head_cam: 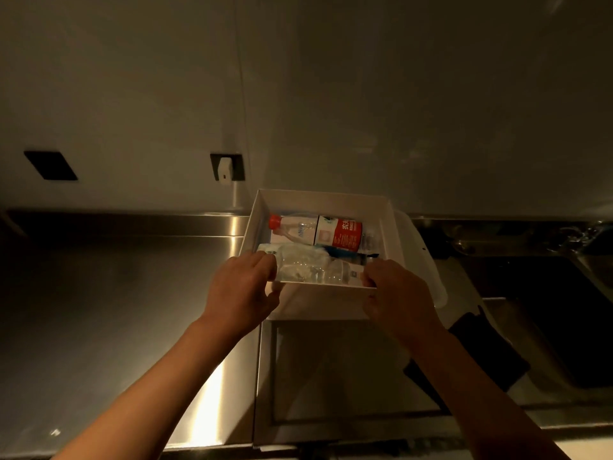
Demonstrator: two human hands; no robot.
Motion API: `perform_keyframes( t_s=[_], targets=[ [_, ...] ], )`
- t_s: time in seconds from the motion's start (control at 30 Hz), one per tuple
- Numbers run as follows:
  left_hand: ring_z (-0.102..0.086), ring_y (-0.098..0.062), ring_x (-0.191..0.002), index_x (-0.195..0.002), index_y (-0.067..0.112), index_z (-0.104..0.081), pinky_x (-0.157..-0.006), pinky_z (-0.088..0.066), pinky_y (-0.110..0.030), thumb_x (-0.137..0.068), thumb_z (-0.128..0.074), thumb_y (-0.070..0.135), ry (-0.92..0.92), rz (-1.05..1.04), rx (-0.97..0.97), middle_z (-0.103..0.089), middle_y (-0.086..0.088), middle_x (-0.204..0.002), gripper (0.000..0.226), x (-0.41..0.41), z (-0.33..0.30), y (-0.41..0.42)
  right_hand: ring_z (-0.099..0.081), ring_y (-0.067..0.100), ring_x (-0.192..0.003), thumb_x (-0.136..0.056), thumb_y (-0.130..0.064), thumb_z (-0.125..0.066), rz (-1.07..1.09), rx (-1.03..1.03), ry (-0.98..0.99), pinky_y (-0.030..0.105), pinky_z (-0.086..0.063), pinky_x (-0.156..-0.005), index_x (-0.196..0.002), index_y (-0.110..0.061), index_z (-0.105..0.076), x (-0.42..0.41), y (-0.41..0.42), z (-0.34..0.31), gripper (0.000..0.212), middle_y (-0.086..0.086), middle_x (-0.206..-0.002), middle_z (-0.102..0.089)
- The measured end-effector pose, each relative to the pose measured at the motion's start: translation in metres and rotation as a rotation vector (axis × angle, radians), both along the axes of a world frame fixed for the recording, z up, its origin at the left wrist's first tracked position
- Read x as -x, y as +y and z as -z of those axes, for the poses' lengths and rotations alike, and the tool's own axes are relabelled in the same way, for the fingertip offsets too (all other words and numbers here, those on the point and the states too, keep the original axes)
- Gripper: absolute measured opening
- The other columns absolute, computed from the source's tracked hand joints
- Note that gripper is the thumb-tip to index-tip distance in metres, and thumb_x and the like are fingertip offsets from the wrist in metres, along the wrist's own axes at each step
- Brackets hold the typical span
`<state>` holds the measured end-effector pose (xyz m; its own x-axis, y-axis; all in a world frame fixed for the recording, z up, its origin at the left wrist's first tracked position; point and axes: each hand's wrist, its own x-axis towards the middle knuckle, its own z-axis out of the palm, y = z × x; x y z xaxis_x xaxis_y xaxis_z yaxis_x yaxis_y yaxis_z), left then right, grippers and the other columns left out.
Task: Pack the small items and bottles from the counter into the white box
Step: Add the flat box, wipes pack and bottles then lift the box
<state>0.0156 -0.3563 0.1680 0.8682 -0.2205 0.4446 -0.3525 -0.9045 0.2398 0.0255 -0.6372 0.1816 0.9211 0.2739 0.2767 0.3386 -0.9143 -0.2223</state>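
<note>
The white box (318, 202) is a shallow, square, open-topped cardboard tray with thin upright walls, held above the steel counter (116, 293) close to the wall, its near side tipped up toward the camera. Inside, along the far side, lies a clear bottle with a red cap and red label (315, 232), on its side with the cap pointing left. Nearer, a clear bottle with a white label (311, 268) also lies on its side, and a dark blue item (348, 253) shows between the two, too dim to identify. The left hand (242, 293) grips the box's near left corner, fingers curled over the rim and thumb underneath. The right hand (398, 297) grips the near right corner the same way. Under the box rests a white lid-like panel (331, 376), with a white cutting board (428, 270) just to the right.
</note>
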Motion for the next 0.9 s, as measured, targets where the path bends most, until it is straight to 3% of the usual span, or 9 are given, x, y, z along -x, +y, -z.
perform_keyframes(
  t_s=[0.1, 0.23, 0.5, 0.6, 0.73, 0.9],
  targets=[
    [-0.059, -0.022, -0.076, -0.086, 0.018, -0.061, -0.064, -0.051, -0.044, -0.075, -0.08, 0.024, 0.015, -0.011, 0.013, -0.063, 0.0, -0.088, 0.022, -0.036, 0.009, -0.014, -0.045, 0.005, -0.067, -0.074, -0.008, -0.073, -0.021, 0.016, 0.0, 0.01, -0.028, -0.058, -0.077, -0.027, -0.048, -0.042, -0.013, 0.007, 0.032, -0.011, -0.078, -0.049],
    [-0.056, -0.022, -0.071, -0.085, 0.018, -0.061, -0.058, -0.051, -0.041, -0.07, -0.085, 0.024, 0.033, -0.066, -0.007, -0.062, -0.002, -0.085, 0.029, -0.078, 0.024, -0.03, -0.046, 0.008, -0.065, -0.069, -0.002, -0.072, -0.061, 0.005, 0.02, 0.017, -0.038, -0.057, -0.075, -0.024, -0.051, -0.092, -0.027, 0.025, 0.031, -0.009, -0.076, -0.051],
    [-0.054, -0.019, -0.064, -0.082, 0.02, -0.059, -0.052, -0.049, -0.032, -0.059, -0.091, 0.024, 0.139, -0.131, -0.088, -0.061, 0.0, -0.079, 0.04, -0.129, 0.068, -0.041, -0.043, 0.007, -0.066, -0.065, -0.007, -0.078, -0.141, 0.014, 0.067, 0.023, -0.046, -0.055, -0.076, -0.025, -0.052, -0.156, -0.035, 0.076, 0.033, -0.008, -0.077, -0.053],
    [-0.054, -0.02, -0.063, -0.08, 0.02, -0.057, -0.053, -0.041, -0.027, -0.058, -0.091, 0.022, 0.168, -0.127, -0.112, -0.06, 0.001, -0.077, 0.04, -0.138, 0.081, -0.04, -0.037, 0.006, -0.067, -0.065, -0.006, -0.076, -0.16, -0.001, 0.1, 0.022, -0.037, -0.056, -0.076, -0.025, -0.05, -0.17, -0.034, 0.099, 0.033, -0.009, -0.077, -0.049],
    [-0.053, -0.017, -0.06, -0.077, 0.021, -0.056, -0.056, -0.03, -0.023, -0.052, -0.093, 0.023, 0.206, -0.138, -0.147, -0.061, 0.002, -0.075, 0.044, -0.15, 0.094, -0.038, -0.04, 0.01, -0.065, -0.063, 0.0, -0.071, -0.187, -0.044, 0.127, 0.031, -0.045, -0.052, -0.076, -0.022, -0.048, -0.183, -0.031, 0.124, 0.034, -0.007, -0.075, -0.048],
    [-0.057, -0.022, -0.062, -0.078, 0.019, -0.058, -0.053, -0.043, -0.026, -0.058, -0.089, 0.022, 0.278, -0.155, -0.179, -0.062, 0.0, -0.075, 0.037, -0.167, 0.116, -0.036, -0.039, 0.01, -0.065, -0.062, 0.001, -0.07, -0.219, -0.033, 0.151, 0.025, -0.036, -0.054, -0.076, -0.023, -0.048, -0.201, -0.029, 0.145, 0.035, -0.009, -0.074, -0.045]
  ],
)
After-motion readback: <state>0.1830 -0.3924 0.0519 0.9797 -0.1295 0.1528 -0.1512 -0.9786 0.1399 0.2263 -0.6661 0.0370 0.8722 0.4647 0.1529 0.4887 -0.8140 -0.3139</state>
